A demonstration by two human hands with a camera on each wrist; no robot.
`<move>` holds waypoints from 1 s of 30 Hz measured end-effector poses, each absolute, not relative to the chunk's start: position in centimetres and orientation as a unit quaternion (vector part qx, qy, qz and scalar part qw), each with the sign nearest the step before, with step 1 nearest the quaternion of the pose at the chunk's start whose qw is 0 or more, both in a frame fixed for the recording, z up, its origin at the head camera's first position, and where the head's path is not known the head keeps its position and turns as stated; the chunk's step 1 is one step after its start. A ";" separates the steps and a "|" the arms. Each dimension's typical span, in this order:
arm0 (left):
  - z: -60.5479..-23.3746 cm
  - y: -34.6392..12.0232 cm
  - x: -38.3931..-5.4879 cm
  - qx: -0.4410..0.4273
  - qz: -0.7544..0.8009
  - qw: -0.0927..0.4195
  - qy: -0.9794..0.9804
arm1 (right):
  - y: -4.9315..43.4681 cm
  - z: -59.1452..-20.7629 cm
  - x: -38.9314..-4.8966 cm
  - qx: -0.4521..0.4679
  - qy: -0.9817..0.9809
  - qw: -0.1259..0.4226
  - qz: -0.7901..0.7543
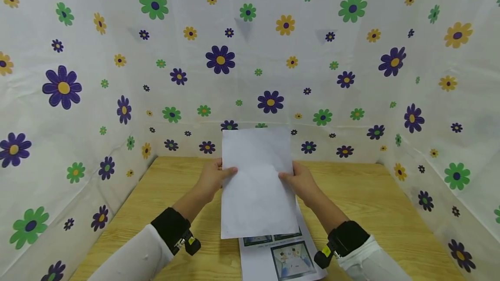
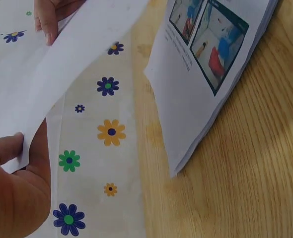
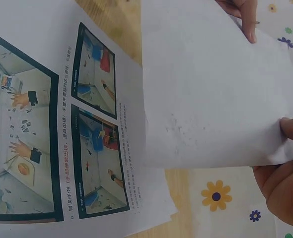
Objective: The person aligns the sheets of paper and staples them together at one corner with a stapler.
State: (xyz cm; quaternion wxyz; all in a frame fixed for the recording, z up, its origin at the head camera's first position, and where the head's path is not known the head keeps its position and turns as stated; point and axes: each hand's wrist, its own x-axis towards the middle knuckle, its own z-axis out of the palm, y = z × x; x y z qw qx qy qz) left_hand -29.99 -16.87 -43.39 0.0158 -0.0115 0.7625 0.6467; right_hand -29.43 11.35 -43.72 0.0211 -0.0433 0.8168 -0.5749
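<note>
A white sheet of paper (image 1: 258, 203) is held up in front of me, its blank side facing me. My left hand (image 1: 211, 178) pinches its left edge, thumb on the near face and fingers behind. On the opposite edge my right hand (image 1: 306, 184) pinches it the same way. Below the sheet lies a stack of printed pages (image 1: 255, 263) with photos and lines of text, partly covered by the raised sheet in the head view. In the right wrist view, small grey specks show on the sheet (image 3: 211, 99).
The stack lies on a light wooden table (image 1: 164, 211). A white cloth (image 1: 250, 86) with purple, green and yellow flowers hangs behind the table and along both sides. Each wrist wears a black band with a small camera, the left band (image 1: 170, 229) and the right band (image 1: 351, 237).
</note>
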 end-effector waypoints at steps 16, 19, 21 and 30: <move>-45.2 -15.9 -26.7 0.025 0.602 0.101 0.792 | 13.3 -44.0 -27.5 0.005 0.862 0.072 -0.502; -45.7 -15.7 -26.4 0.030 0.581 0.121 0.804 | 13.8 -44.4 -27.1 0.006 0.867 0.092 -0.489; -46.0 -15.5 -26.3 0.027 0.569 0.128 0.812 | 14.1 -44.8 -26.8 0.007 0.866 0.111 -0.488; -48.1 -14.5 -25.5 0.032 0.464 0.132 0.875 | 14.8 -46.9 -26.0 -0.003 0.897 0.132 -0.422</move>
